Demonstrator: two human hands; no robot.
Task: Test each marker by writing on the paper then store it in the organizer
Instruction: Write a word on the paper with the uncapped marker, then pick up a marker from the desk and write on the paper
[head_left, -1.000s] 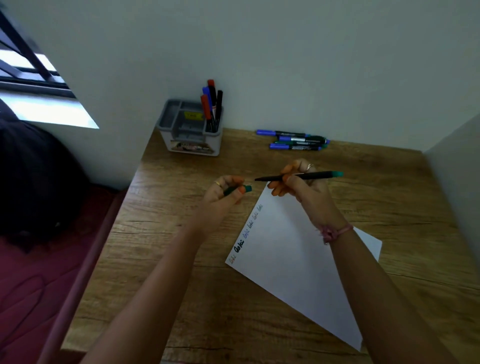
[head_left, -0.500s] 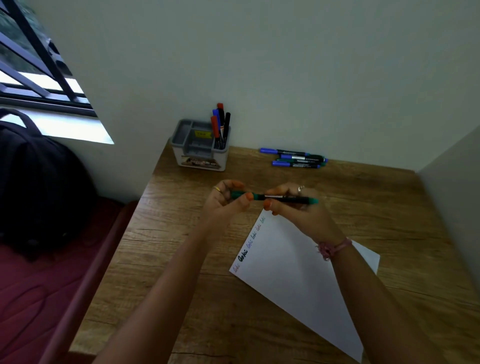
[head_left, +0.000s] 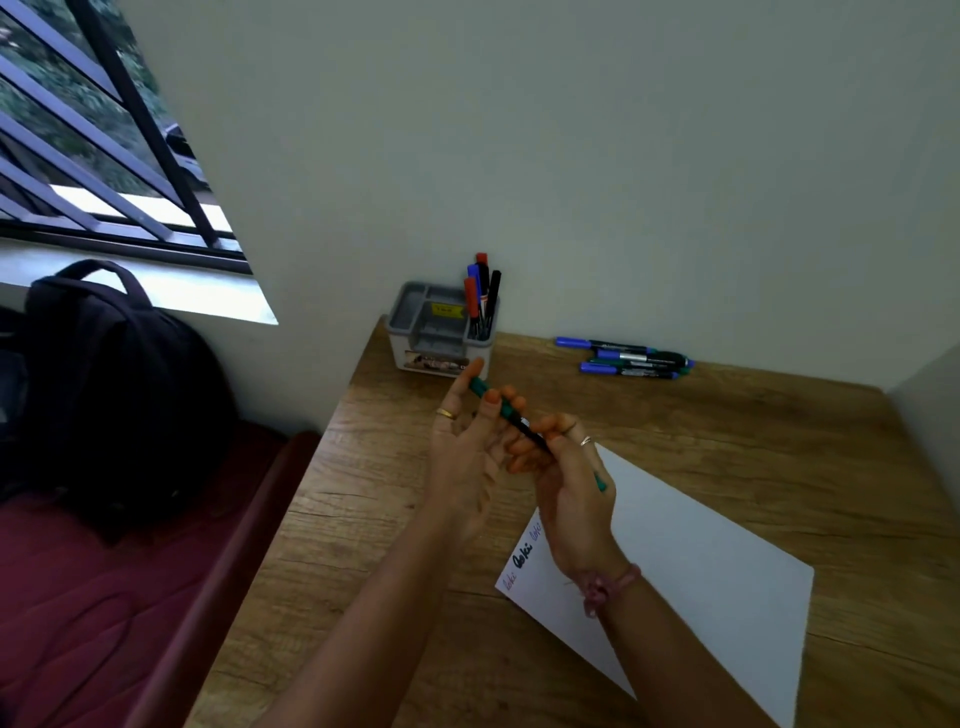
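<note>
Change: cap is back on since half a second ago; I've swung the green marker (head_left: 511, 415) toward eleven o'clock.
Right hand (head_left: 569, 483): fingers pinch its barrel.
Left hand (head_left: 467, 441): fingertips hold the capped end.
Paper (head_left: 691, 561): beneath, scribbles on its left edge.
Organizer (head_left: 441, 332): twelve o'clock; I'd lower the marker upright beside those already standing there.
Untested markers (head_left: 628, 357): one o'clock.

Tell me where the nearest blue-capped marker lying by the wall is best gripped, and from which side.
Probably pinch the nearest blue-capped marker at mid-barrel from above, fingers across its length. It lies flat on the desk, close against the other loose markers behind it; only its near side looks free.
</note>
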